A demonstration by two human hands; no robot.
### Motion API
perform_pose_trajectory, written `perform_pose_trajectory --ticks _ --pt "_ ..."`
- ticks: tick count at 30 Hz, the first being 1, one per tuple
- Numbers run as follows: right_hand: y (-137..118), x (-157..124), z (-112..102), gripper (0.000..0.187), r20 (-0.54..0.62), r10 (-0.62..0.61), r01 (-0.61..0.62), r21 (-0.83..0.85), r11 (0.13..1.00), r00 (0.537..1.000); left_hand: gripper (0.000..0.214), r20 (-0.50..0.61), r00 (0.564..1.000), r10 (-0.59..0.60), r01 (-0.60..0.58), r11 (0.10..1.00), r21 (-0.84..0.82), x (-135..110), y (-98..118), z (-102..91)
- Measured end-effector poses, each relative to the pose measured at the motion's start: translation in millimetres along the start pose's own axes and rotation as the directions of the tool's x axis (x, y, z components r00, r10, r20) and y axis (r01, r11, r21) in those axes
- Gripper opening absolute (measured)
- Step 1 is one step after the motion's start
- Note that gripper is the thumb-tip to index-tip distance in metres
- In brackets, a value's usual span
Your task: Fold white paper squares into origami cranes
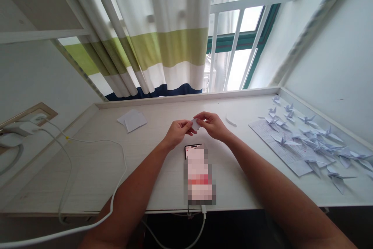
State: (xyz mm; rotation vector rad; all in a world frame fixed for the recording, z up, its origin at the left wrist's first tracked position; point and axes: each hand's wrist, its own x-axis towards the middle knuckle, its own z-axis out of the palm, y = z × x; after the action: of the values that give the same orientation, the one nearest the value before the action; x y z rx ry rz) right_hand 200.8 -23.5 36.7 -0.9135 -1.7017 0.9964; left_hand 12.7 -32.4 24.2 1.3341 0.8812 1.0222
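Between my two hands is a small piece of white folded paper [195,124], lifted a little above the desk. My left hand [179,131] pinches its left side with thumb and fingers. On the other side, my right hand [212,124] grips the paper's right edge, thumb against fingers. The fingers cover much of the paper, so its exact folds cannot be made out. Just below the hands lies a phone [198,175] with a lit, blurred screen and a cable plugged into its near end.
Several white paper cranes [316,138] stand at the right, some on written sheets [269,140]. Loose white paper squares [132,120] lie at the back left. A thin paper strip [231,120] rests right of my hands. A white cable [124,155] crosses the left side of the desk [90,171].
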Motion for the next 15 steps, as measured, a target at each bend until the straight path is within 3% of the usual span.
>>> perform_pose_trajectory --ticks 4,10,15 --pt "-2.1 -0.3 -0.1 0.016 -0.004 -0.010 0.010 0.028 1.000 1.000 0.047 0.046 0.997 -0.069 0.074 0.988 -0.133 -1.4 3.9 -0.9" --pt "-5.5 -1.9 -1.0 0.015 0.024 -0.151 0.152 -0.056 0.987 0.988 0.039 0.077 0.984 -0.163 0.174 0.969 -0.177 -4.0 10.1 -3.0" --pt "-0.7 -0.9 -1.6 0.022 -0.082 -0.097 0.094 -0.039 0.995 0.992 0.041 0.026 0.989 -0.146 0.148 0.980 -0.136 -3.9 8.5 -2.0"
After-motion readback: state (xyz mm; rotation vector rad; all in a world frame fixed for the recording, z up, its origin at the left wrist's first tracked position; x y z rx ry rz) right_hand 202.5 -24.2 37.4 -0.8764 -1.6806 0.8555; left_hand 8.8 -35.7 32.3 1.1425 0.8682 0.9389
